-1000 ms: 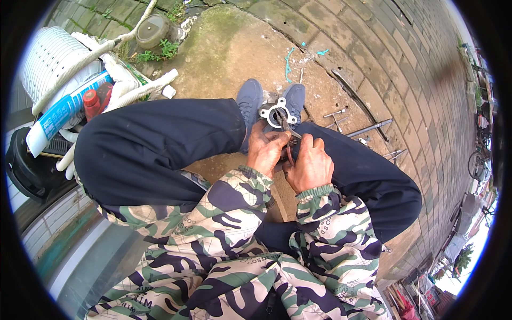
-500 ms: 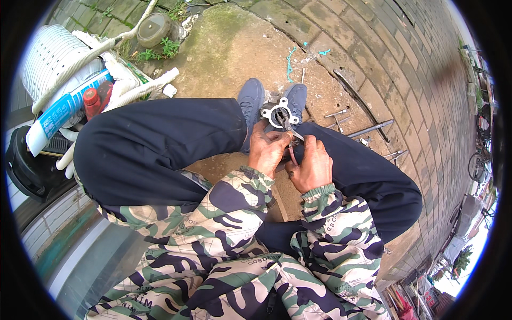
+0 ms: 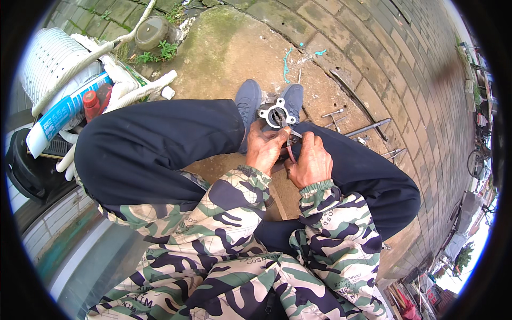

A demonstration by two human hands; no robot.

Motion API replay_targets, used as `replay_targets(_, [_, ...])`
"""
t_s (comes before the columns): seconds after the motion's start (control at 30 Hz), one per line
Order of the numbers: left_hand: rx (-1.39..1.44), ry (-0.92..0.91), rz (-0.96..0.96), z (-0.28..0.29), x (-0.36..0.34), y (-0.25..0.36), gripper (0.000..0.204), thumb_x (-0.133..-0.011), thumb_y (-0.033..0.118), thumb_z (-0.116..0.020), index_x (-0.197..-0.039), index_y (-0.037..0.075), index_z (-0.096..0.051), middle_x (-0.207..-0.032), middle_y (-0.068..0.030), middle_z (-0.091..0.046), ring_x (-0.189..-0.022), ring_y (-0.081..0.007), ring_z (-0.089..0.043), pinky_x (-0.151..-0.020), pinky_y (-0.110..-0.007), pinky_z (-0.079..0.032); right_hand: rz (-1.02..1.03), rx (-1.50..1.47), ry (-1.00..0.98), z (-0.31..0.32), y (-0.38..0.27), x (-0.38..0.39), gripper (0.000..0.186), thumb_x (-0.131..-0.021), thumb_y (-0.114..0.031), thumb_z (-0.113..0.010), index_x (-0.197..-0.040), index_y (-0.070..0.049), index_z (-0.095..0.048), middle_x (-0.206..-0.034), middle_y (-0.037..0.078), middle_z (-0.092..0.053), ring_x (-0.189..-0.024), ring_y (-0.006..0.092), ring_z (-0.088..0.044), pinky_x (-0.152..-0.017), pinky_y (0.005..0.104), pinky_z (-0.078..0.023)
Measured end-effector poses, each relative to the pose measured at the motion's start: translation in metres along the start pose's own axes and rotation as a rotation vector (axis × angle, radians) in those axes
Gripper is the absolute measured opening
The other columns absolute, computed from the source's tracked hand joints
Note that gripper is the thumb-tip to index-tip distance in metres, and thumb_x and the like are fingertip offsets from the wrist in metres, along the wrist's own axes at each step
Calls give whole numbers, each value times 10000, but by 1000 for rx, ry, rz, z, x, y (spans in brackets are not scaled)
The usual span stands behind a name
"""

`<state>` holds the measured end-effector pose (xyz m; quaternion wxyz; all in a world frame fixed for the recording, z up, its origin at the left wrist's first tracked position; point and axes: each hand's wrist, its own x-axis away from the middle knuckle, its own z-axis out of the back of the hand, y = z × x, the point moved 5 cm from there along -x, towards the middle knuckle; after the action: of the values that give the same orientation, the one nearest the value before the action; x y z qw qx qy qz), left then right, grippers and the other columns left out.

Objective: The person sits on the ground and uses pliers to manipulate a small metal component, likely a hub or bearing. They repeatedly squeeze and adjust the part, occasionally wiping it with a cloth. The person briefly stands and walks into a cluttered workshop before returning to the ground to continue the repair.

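Note:
A round silver metal housing (image 3: 291,120), with bolt lugs around its open bore, sits between my shoes. My left hand (image 3: 263,151) is closed at its near edge, fingers against the housing and thumb beside a pair of pliers. The pliers (image 3: 289,152) have reddish handles, and their dark jaws reach into the bore. In my right hand (image 3: 311,162) the pliers' handles are gripped, with the fingers curled round them. Where the jaw tips end inside the bore is too small to make out.
On the right lie a T-handle wrench (image 3: 335,113), a long metal bar (image 3: 368,127) and other small tools. Teal gasket scraps (image 3: 287,65) lie beyond my shoes. At left are a white ribbed tub (image 3: 58,64), a pale hose (image 3: 146,89), a red bottle (image 3: 92,103) and a round lidded jar (image 3: 154,33).
The whole view has shifted slightly. Both hands keep their grip at the housing, and the pliers' jaws stay in the bore with at most a small turn.

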<state>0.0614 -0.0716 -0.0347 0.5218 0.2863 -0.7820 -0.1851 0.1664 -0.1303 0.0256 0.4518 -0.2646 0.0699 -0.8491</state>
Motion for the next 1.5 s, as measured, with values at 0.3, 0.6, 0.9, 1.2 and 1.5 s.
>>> replay_targets(0.3, [-37,21,-45,2,0,0,620,-837,-1,-728,-1324,-140,-371,-920,-188,-666,-754,-177,-650,-618,-291,-530,-1,1,-14,-5,3,1,565,-666,-198,-791,-1107,-3,-496,-1035,261,-585,-900,466,-622,-761,521,-518])
replay_targets(0.6, [-42,-18,-59,3,-7,-8,637,-821,11,-748,-1315,-144,-377,-893,-163,-661,-731,-160,-639,-604,-277,-522,-45,48,-25,-3,2,4,634,-663,-218,-785,-1202,-11,-523,-1024,251,-595,-888,462,-638,-757,515,-527])
replay_targets(0.9, [-19,7,-29,2,-3,-2,652,-820,6,-745,-1330,-149,-369,-929,-170,-654,-777,-171,-641,-645,-276,-527,-43,29,-20,-2,0,3,643,-657,-176,-791,-1233,-41,-538,-1022,248,-602,-900,453,-635,-773,509,-527])
replay_targets(1.2, [-231,26,-135,8,-9,-4,462,-854,87,-723,-1187,-149,-506,-920,-180,-683,-801,-207,-676,-659,-328,-534,12,-8,37,-10,6,1,552,-670,-156,-785,-1121,-11,-501,-1007,235,-607,-907,447,-634,-765,514,-522])
replay_targets(1.5, [-627,90,-477,21,-48,17,301,-985,223,-538,-1098,-34,-647,-897,-184,-674,-819,-270,-630,-783,-379,-489,-129,181,9,-2,-5,-7,445,-688,-190,-775,-1005,6,-533,-962,257,-629,-882,426,-663,-742,506,-539])
